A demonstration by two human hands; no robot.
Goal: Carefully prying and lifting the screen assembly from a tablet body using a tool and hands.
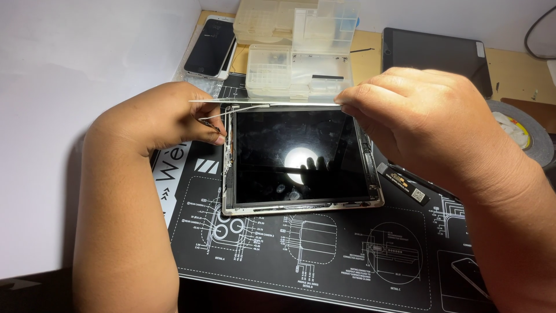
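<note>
A black work mat with white diagrams covers the table. The left hand and right hand each pinch one end of a thin glass panel, lifted edge-on over the opened tablet on the mat. Behind stand clear plastic boxes, two phones, another tablet and a tape roll.

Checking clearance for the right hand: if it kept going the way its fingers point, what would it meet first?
Probably the left hand, across the thin panel that the right hand also grips; depth is unclear.
</note>
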